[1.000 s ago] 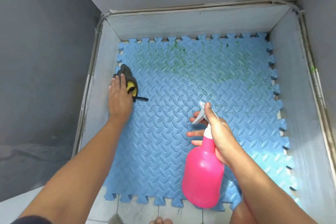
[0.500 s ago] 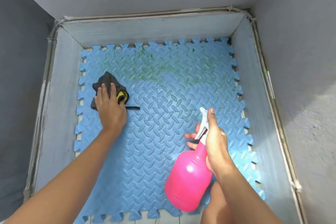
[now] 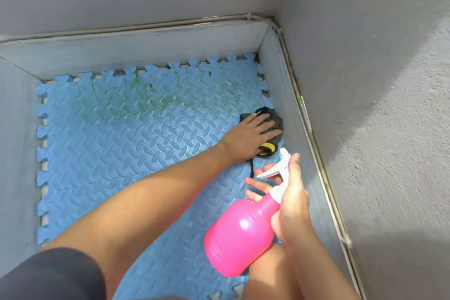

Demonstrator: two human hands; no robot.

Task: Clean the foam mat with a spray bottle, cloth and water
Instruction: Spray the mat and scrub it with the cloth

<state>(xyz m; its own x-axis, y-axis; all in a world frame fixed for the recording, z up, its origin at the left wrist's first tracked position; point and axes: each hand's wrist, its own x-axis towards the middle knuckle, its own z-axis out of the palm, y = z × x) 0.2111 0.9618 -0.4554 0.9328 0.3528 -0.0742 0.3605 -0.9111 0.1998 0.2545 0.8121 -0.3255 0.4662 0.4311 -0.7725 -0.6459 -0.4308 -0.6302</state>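
Observation:
A blue interlocking foam mat (image 3: 126, 143) covers the floor of a grey walled corner; green smears mark its far part. My left hand (image 3: 250, 134) reaches across to the mat's right edge and presses flat on a dark grey cloth with a yellow patch (image 3: 274, 122), close to the right wall. My right hand (image 3: 291, 204) grips the neck of a pink spray bottle (image 3: 241, 234) with a white trigger head, its nozzle pointing up toward the cloth. Part of the cloth is hidden under my palm.
Low grey walls (image 3: 151, 46) border the mat at the back, left and right. A thin pipe (image 3: 316, 148) runs along the top of the right wall. My knee (image 3: 270, 275) is below the bottle and my dark sleeve (image 3: 51, 275) fills the bottom left.
My left hand has slid the cloth from the mat's left side across to its right edge. The view has swung right. The bottle stays in my right hand.

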